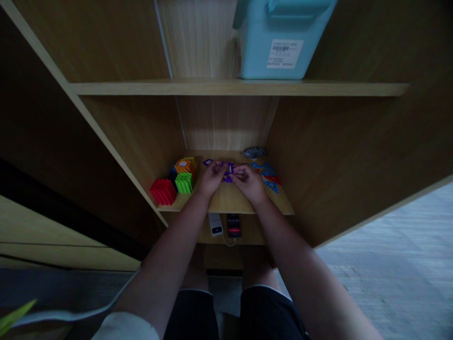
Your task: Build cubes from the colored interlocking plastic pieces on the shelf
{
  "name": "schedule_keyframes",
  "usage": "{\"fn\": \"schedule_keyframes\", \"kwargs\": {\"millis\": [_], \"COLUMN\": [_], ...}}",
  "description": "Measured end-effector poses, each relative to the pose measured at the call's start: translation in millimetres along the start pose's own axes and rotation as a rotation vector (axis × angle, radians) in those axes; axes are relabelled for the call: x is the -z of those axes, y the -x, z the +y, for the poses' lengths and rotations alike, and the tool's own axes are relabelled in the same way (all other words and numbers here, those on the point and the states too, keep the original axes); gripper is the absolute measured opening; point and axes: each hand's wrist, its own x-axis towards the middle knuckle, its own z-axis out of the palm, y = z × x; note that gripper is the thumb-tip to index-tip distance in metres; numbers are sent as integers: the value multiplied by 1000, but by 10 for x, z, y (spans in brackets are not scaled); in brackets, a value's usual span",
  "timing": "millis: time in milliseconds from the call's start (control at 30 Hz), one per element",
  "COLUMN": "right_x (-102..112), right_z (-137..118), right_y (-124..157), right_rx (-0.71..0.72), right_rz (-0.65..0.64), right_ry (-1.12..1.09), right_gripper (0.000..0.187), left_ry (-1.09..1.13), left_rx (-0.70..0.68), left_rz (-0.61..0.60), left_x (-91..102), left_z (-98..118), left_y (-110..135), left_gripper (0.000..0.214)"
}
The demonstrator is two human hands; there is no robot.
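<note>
Above the middle shelf, my left hand [212,177] is closed, its fingertips pinching the left side of small purple plastic building pieces [228,178]. My right hand [249,181] has thumb and fingers pressed together at the right side of the same purple pieces. A small pale strip shows among the purple; its kind is too small to tell. Just behind my left hand lies another small purple piece [207,162]. Beside my right hand are blue and red interlocking pieces [271,177], flat on the shelf. My fingers partly hide the purple pieces.
Red [163,191], green [184,182] and orange [184,165] block stacks stand at the shelf's left. A black-and-white patterned piece [254,152] lies at the back. A light-blue bin [279,47] sits above. Below are a phone [234,222] and a white cabled device [215,222].
</note>
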Motion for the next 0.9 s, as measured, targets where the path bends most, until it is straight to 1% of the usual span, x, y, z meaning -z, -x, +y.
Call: {"fn": "schedule_keyframes", "kwargs": {"millis": [100,233,333,467,567,767,900], "right_x": [18,57,79,95,99,100,98], "right_z": [-1,-71,-133,-185,-199,-189,-186], "right_y": [-9,-22,-29,-33,-31,-29,-29], "right_rx": [25,55,91,96,82,91,84], "right_rz": [11,17,15,3,3,11,1], "right_ry": [11,178,272,304,317,320,337], "right_gripper": [39,33,31,30,31,32,32], "left_ry": [27,43,87,131,148,189,191], "left_rx": [-2,-23,-27,-18,2,9,33], "left_rz": [-3,9,-8,-13,-20,-56,-38], "left_x": [2,12,18,26,31,40,50], "left_z": [-8,-28,-50,-58,-50,-32,-24], "left_y": [-17,-30,-37,-47,-50,-42,-40], "left_gripper": [47,46,50,60,62,56,48]}}
